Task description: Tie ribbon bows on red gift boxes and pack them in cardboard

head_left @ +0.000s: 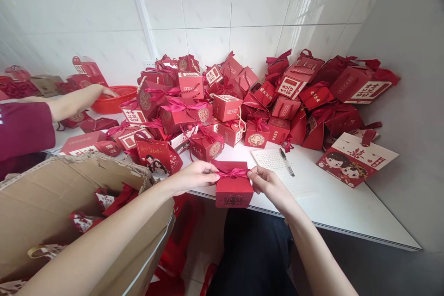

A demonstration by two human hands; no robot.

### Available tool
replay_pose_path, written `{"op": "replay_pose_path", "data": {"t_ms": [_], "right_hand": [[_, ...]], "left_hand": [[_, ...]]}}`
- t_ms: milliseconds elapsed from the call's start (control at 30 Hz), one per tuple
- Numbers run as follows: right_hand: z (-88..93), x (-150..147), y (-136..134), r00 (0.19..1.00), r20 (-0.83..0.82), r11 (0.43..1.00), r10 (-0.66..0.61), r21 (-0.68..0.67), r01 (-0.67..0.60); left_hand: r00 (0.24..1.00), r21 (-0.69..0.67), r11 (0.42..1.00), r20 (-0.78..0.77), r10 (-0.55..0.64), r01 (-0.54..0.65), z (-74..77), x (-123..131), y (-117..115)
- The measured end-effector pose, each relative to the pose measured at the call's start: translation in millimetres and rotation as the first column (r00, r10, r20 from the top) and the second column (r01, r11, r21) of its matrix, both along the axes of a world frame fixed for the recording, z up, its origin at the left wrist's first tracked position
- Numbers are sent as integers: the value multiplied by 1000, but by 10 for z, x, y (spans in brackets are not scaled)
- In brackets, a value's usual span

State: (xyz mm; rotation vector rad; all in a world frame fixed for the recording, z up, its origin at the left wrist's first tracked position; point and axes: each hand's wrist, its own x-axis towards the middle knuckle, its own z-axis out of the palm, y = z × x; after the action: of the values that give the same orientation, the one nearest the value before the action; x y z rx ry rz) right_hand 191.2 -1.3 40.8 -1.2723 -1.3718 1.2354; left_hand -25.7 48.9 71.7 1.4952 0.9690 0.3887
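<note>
A red gift box (234, 188) sits at the table's front edge, with a dark round emblem on its front face. Across its top runs a dark pink ribbon (231, 173) tied in a bow. My left hand (199, 176) pinches the ribbon's left side between thumb and fingers. On the other side, my right hand (265, 182) pinches the ribbon's right side, close to the box's edge. Just behind the box lies a red card-like box with a printed couple (157, 157).
Many red gift boxes (187, 113) are heaped along the wall. A lined notepad (277, 169) with a pen (287, 162) lies right of my hands. At left stand a cardboard carton (114, 166) and a red basket (114, 101), where another person's arm (76, 101) reaches.
</note>
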Motion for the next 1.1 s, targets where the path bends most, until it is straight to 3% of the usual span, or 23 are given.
{"op": "replay_pose_path", "data": {"t_ms": [167, 300, 533, 767, 933, 1033, 1100], "right_hand": [[19, -32, -17, 999, 35, 1000, -2, -4, 2], [9, -76, -8, 999, 50, 1000, -17, 10, 17], [-69, -49, 24, 1000, -5, 1000, -18, 13, 18], [-62, -8, 4, 999, -33, 999, -38, 17, 38], [-95, 20, 16, 1000, 12, 999, -23, 36, 23], [-112, 40, 19, 995, 91, 998, -36, 62, 31], [-77, 32, 4, 957, 190, 965, -222, 182, 188]], "left_hand": [[998, -48, 998, 30, 53, -51, 48, 50, -37], [997, 53, 995, -2, 79, -79, 3, 77, -41], [998, 87, 995, 23, -51, 49, -41, 17, 15], [997, -30, 998, 57, -52, 54, 3, -12, 26], [996, -147, 989, 85, 37, -24, 49, 6, -7], [998, -36, 998, 41, 49, -47, 29, 40, -20], [999, 91, 995, -12, 34, -33, -8, 60, -18]]}}
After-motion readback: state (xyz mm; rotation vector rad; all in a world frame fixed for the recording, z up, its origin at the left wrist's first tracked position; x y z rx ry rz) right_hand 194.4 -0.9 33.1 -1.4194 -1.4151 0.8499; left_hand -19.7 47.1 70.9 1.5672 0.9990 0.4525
